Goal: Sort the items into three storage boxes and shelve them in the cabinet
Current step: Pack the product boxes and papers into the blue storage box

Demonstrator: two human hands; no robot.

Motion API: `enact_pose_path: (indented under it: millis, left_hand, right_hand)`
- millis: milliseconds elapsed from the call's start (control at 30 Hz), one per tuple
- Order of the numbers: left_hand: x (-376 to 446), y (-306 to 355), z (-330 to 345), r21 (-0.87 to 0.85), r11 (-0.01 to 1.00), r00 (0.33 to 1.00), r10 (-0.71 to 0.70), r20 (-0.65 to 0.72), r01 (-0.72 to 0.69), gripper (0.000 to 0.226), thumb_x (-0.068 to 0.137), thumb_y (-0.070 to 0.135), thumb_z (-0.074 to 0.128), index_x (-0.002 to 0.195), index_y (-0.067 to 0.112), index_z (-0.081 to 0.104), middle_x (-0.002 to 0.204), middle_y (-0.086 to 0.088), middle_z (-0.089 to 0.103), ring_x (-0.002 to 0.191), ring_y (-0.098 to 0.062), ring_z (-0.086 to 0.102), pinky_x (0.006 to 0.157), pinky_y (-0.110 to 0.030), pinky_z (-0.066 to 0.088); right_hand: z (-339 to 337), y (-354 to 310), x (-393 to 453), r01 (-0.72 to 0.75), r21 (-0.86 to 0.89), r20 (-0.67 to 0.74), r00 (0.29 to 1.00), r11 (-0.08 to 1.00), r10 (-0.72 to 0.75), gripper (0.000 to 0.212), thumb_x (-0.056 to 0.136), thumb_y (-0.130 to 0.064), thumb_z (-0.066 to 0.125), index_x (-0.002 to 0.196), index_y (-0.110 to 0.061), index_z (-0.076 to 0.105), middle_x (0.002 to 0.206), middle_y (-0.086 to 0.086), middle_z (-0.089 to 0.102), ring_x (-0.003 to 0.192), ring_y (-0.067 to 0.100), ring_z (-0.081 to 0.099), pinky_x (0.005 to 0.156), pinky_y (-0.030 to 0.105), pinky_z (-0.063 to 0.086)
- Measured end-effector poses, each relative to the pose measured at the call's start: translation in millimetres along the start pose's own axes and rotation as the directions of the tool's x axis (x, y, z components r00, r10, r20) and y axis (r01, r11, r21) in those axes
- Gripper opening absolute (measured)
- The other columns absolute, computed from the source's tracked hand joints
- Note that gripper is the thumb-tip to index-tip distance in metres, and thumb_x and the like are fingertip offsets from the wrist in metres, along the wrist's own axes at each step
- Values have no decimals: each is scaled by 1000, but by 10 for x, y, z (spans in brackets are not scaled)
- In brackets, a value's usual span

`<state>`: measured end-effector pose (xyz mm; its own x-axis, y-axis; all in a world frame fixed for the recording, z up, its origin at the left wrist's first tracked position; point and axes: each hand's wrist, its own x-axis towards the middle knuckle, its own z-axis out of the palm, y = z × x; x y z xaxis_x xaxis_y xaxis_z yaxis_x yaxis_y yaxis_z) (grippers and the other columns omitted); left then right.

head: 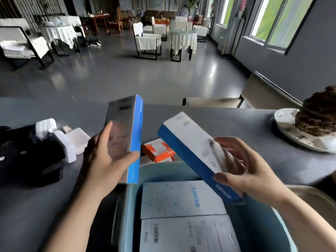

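My left hand (107, 157) grips a long grey cardboard box with a bright blue side panel (125, 135), thumb across the blue edge and fingers flat on the grey face, holding it nearly upright above the dark grey surface (236, 128). My right hand (243, 171) clamps a second long carton, white on top with a dark blue side (192, 148), tilted so its far end points up and to the left. Both cartons hang over the pale blue plastic storage box (127, 215) just in front of me, apart from each other. Inside that box lie two flat white packages (181, 199), one printed ANKER. Beyond its rim an orange and white small carton (157, 149) rests on the surface. White foam blocks (72, 140) and a black bag (31, 153) sit to the left.
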<state>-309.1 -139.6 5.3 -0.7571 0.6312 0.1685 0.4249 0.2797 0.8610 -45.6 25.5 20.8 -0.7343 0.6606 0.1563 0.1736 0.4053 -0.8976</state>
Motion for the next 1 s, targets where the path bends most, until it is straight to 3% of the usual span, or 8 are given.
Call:
enact_pose_path:
  millis: [100,233,333,533,667,800,933,1000]
  left_hand:
    - [-161,-77,-37,-25,999,999,-45,-7,45,101,48,60,67,140,50,26,138,15,42,127,-7,44,105,-45,39]
    - [-341,-54,-86,-110,992,998,-67,-10,65,98,48,55,71,137,47,30,130,13,52,119,-10,52,102,-46,42]
    - [-513,72,-63,-76,997,998,-25,-59,21,102,47,53,70,140,41,31,130,18,44,116,-2,44,100,-31,36]
    - [-738,136,-75,-21,997,996,68,-53,-69,96,44,57,63,135,40,39,124,22,42,110,8,40,88,-16,32]
    - [-853,109,-40,-28,995,994,91,-62,-93,89,46,56,64,131,47,39,129,22,45,119,1,44,99,-30,38]
    - [-949,114,54,-82,983,982,158,-99,-166,84,49,49,70,130,45,44,129,17,51,120,-6,50,100,-39,44]
    - [-999,127,174,-186,946,961,242,-136,-265,84,54,40,77,132,36,47,133,5,53,122,-17,52,100,-46,45]
    - [-1021,150,217,-166,932,943,300,-145,-322,86,54,40,77,134,28,48,136,5,49,126,-17,49,104,-40,42]
  right_hand:
    - [-77,100,-259,14,-128,140,990,992,4,74,53,-31,83,121,-38,55,111,-7,65,91,18,64,76,33,54]
    - [-16,174,-340,81,-420,236,972,904,22,77,46,-35,78,117,-49,51,109,-20,60,94,1,59,76,24,51]
    - [79,201,-255,99,-485,312,948,869,67,75,47,-31,75,115,-49,51,98,-31,57,87,-9,56,63,8,42]
    - [293,363,-104,251,-442,421,906,861,-48,70,59,-35,74,127,-37,59,137,-24,46,124,-12,40,101,6,30]
    - [387,480,-127,321,-485,389,912,813,-128,59,71,-59,64,127,-43,57,142,-31,34,136,-14,20,117,23,15]
    - [405,509,-150,296,-434,430,898,851,-93,51,85,-43,67,133,-45,49,149,-29,28,140,-13,6,118,24,-2]
    - [380,435,-162,220,-371,462,886,902,-26,45,89,-36,65,132,-39,53,149,-24,32,140,-14,10,118,26,-6]
    - [346,302,-240,106,-194,311,950,975,-41,33,91,-35,61,124,-29,63,142,-20,46,136,-11,28,120,28,7]
